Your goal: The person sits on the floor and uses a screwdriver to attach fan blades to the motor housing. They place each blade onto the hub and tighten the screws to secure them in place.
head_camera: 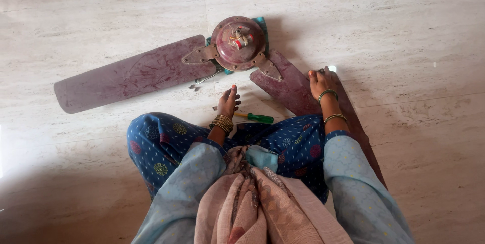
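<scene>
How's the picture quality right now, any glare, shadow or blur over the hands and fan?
Head view: sharp and evenly lit; soft shadow falls right of the fan motor; a small bright glint sits beside the right hand; the left hand is clear, the floor slightly shiny.

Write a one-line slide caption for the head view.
Seated on a marble floor, left hand near a green-handled screwdriver, right hand resting on a dusty ceiling fan blade.

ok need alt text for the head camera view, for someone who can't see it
A person sits on a pale marble floor before a dusty maroon ceiling fan lying motor-up, wires showing at its hub. The right hand rests flat on the near blade; the left hand hovers over small screws by a green-handled screwdriver.
</scene>
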